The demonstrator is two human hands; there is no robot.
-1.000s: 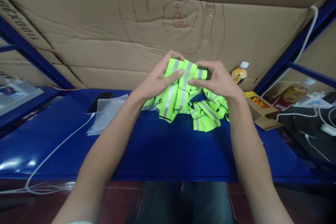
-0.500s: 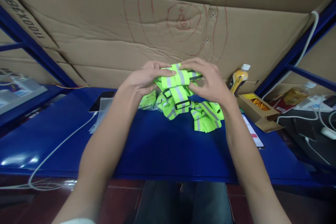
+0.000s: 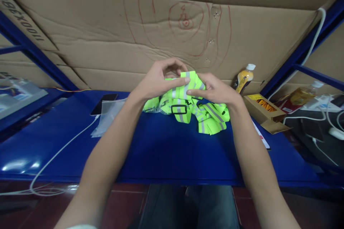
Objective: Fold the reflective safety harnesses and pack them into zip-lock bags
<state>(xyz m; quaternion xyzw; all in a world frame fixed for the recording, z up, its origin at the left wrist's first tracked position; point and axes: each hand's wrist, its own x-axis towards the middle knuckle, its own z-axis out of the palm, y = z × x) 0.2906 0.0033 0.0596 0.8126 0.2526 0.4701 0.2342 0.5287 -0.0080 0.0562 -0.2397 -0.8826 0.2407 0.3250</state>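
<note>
A folded neon-yellow reflective strap (image 3: 189, 78) with grey stripes is held between both hands above the blue table (image 3: 161, 150). My left hand (image 3: 163, 78) grips its left part, thumb across the front. My right hand (image 3: 213, 87) pinches its right part, with the thumb in front. A black rectangular buckle (image 3: 178, 109) hangs on a strap loop under the hands. More yellow strap (image 3: 212, 118) lies bunched on the table below my right hand. Beyond my left wrist, another yellow bundle (image 3: 152, 104) in clear plastic is partly covered.
Clear plastic bags (image 3: 107, 114) and a dark phone (image 3: 103, 103) lie at left, with a white cable. At right are a juice bottle (image 3: 244, 77), an open cardboard box (image 3: 264, 112) and a partly hidden phone (image 3: 262, 136). A cardboard wall (image 3: 107, 43) stands behind.
The held strap has been turned and folded between my hands. My left hand has moved slightly right, its fingers arched higher; my right hand is lower, its thumb now across the front.
</note>
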